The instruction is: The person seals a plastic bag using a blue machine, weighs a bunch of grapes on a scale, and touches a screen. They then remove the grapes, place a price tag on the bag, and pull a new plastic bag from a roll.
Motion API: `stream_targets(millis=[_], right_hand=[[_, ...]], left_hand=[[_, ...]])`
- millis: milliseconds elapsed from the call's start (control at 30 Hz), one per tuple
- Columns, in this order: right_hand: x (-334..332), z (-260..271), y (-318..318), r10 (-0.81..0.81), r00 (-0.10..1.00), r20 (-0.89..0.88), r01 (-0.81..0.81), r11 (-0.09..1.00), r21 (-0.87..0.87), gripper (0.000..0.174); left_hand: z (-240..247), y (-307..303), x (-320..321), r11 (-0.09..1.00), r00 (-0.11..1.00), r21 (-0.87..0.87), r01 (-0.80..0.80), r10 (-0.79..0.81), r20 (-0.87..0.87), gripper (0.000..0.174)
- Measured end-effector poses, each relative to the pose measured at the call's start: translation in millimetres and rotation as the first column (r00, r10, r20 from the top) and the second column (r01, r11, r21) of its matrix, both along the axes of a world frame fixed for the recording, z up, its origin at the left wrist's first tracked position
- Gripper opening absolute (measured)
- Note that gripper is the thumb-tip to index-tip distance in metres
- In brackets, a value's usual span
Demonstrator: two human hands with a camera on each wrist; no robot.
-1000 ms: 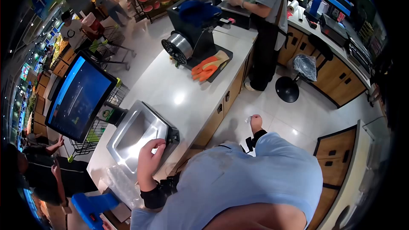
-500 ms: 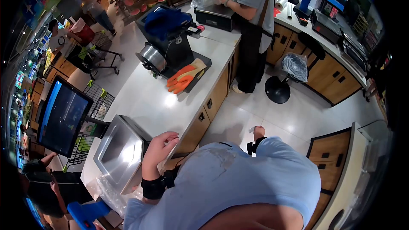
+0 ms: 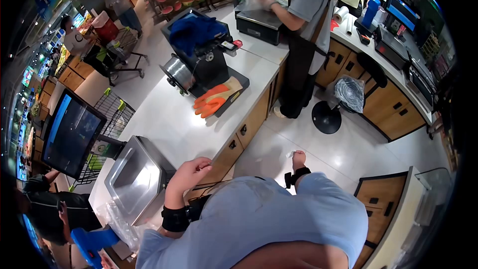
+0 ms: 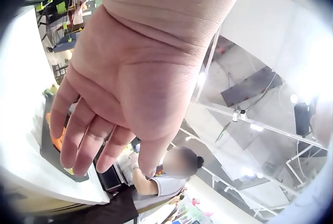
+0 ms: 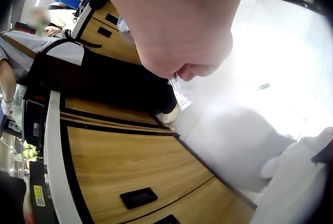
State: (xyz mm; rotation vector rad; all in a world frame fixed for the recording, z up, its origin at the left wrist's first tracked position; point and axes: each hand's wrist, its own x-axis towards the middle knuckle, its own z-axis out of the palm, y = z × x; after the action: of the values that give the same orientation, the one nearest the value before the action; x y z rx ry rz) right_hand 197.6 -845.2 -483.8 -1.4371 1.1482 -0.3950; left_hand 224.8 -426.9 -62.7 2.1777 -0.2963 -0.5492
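Observation:
My left hand (image 3: 189, 176) hovers by the counter edge, right of the steel scale tray (image 3: 134, 177); in the left wrist view its palm (image 4: 135, 83) faces the camera, fingers loosely bent and holding nothing. Held out over the floor, my right hand (image 3: 298, 158) has its fingers curled round a small white printed slip (image 5: 181, 93), which sticks out below them in the right wrist view. The orange gloves (image 3: 215, 98) lie on a dark tray beside the black machine with a wire spool (image 3: 178, 73).
A dark monitor (image 3: 73, 133) stands beyond the scale. Clear plastic (image 3: 118, 224) and a blue device (image 3: 92, 244) are at the lower left. A person in an apron (image 3: 308, 45) works at the far counter; a stool (image 3: 327, 117) stands on the floor.
The view has shifted over the counter. My left hand has moved away from the scale tray towards the counter's edge. My right hand still holds the slip.

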Motion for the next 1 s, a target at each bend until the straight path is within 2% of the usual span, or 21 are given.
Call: stream_targets(millis=[33, 100, 133, 167, 233, 300, 367, 400, 467, 533, 567, 633, 733, 800, 1000], right_hand=[[8, 0, 1, 0.001, 1.0, 0.001, -0.001, 1.0, 0.004, 0.009], [23, -15, 0, 0.142, 0.989, 0.046, -0.141, 0.989, -0.037, 0.012], [32, -25, 1, 0.143, 0.981, 0.129, -0.137, 0.989, -0.053, 0.011], [36, -8, 5, 0.142, 0.982, 0.124, -0.136, 0.989, -0.052, 0.011], [51, 27, 15, 0.097, 0.978, 0.186, -0.112, 0.991, 0.075, 0.011], [63, 51, 20, 0.093, 0.973, 0.212, -0.102, 0.994, 0.035, 0.011], [70, 99, 26, 0.11, 0.965, 0.237, -0.155, 0.971, 0.181, 0.018], [77, 118, 31, 0.099, 0.962, 0.253, -0.145, 0.975, 0.171, 0.02], [87, 143, 31, 0.185, 0.938, 0.293, -0.25, 0.947, 0.204, 0.02], [92, 171, 35, 0.302, 0.887, 0.35, -0.36, 0.926, 0.113, 0.023], [95, 197, 44, 0.259, 0.87, 0.419, -0.343, 0.929, 0.138, 0.024], [105, 236, 54, 0.286, 0.857, 0.429, -0.371, 0.92, 0.126, 0.024], [114, 265, 65, 0.255, 0.814, 0.522, -0.393, 0.904, 0.171, 0.021], [113, 280, 73, 0.271, 0.81, 0.519, -0.398, 0.905, 0.149, 0.021], [111, 314, 91, 0.281, 0.821, 0.497, -0.381, 0.918, 0.111, 0.019]], left_hand=[[1, -1, 2, 0.999, 1.0, 0.03, 0.013, -0.013, -0.016, 0.027], [-3, -1, 6, 1.0, 0.999, 0.028, 0.014, -0.013, -0.029, 0.029], [-5, -1, 8, 1.0, 0.999, 0.022, 0.015, -0.014, -0.042, 0.032], [-5, -3, 10, 1.0, 0.999, 0.022, 0.016, -0.015, -0.047, 0.032], [-2, -9, 16, 0.99, 0.994, 0.096, 0.105, -0.104, -0.019, 0.029], [2, -14, 21, 0.985, 0.99, 0.098, 0.143, -0.142, -0.009, 0.03], [6, -17, 25, 0.978, 0.983, 0.104, 0.182, -0.183, -0.003, 0.031], [9, -19, 28, 0.978, 0.984, 0.107, 0.179, -0.179, -0.008, 0.031], [8, -17, 33, 0.966, 0.975, 0.145, 0.213, -0.219, 0.028, 0.032], [8, -15, 34, 0.97, 0.978, 0.133, 0.205, -0.207, -0.002, 0.034], [6, -12, 34, 0.974, 0.978, 0.099, 0.204, -0.207, 0.017, 0.034], [3, -4, 33, 0.976, 0.977, 0.051, 0.212, -0.21, -0.036, 0.034], [8, 8, 31, 0.975, 0.971, 0.009, 0.223, -0.221, -0.09, 0.034], [7, 16, 35, 0.969, 0.967, 0.045, 0.242, -0.237, -0.097, 0.034], [4, 26, 50, 0.964, 0.961, -0.054, 0.262, -0.266, -0.077, 0.031]])
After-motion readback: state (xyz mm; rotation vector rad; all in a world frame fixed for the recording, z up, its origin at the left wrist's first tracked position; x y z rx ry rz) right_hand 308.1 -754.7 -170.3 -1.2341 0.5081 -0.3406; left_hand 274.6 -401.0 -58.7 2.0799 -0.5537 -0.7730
